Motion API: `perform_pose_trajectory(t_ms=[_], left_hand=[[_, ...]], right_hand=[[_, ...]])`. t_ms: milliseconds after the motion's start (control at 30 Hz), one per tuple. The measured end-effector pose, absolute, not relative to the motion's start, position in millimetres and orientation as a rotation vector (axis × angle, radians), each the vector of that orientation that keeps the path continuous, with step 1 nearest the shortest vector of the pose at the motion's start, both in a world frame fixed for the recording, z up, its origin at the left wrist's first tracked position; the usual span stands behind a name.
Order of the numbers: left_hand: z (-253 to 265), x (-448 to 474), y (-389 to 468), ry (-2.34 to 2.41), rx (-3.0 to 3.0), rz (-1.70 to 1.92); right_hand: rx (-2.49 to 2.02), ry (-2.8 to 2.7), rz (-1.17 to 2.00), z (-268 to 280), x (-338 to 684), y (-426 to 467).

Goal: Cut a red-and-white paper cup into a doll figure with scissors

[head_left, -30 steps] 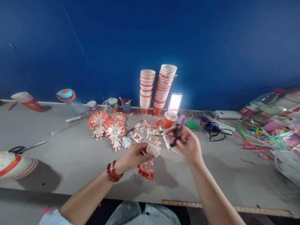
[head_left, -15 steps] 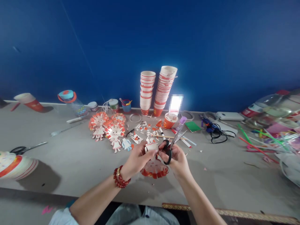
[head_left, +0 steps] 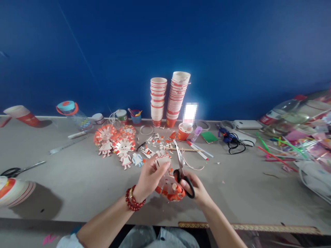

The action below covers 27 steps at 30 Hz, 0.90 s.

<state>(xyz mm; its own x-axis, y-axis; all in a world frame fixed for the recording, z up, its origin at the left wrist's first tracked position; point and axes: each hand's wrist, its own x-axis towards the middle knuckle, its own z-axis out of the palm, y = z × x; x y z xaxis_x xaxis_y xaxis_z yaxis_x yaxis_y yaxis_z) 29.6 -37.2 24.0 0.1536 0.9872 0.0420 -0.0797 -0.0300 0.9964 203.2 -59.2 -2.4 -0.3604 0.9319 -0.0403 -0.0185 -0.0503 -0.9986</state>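
My left hand (head_left: 149, 181) pinches a paper cut-out doll (head_left: 167, 186) made of white card. Its scallop-edged dress part points away from me, and its round head with a curled red-and-orange fringe hangs nearest me. In my right hand (head_left: 197, 190) is a pair of scissors (head_left: 180, 159), fingers through the black handles. The blades point up and away, slightly apart, just right of the dress. Beyond my hands lie finished-looking paper dolls (head_left: 124, 147) with fringed heads, a small blue paper figure (head_left: 137, 159) and scattered paper scraps (head_left: 161, 140). A thin curved strip (head_left: 194, 167) lies beside the scissors.
Two tall stacks of paper cups (head_left: 158, 100) stand against the blue wall. At right are a glue gun (head_left: 227, 136) with its black cable, a green square (head_left: 209, 137) and a heap of straws and plastic (head_left: 302, 144). More scissors (head_left: 22, 169) and a cup stack (head_left: 18, 193) lie left.
My right hand has moved down and swung the scissors so the blades point away from me. The doll's fringed head shows more. The whole view has shifted a little to the right.
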Motion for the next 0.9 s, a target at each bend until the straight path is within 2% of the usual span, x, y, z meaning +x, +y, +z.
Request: perform_pose_trajectory(t_ms=[333, 900], left_hand=[[24.6, 30.9, -38.8, 0.926, 1.051, 1.135], [24.5, 29.4, -31.9, 0.929, 1.051, 1.197]], right_hand=[[-1.111, -1.428, 1.583, -12.7, 202.0, -57.4], [-0.929, -1.433, 1.631, -11.5, 203.6, -57.6]])
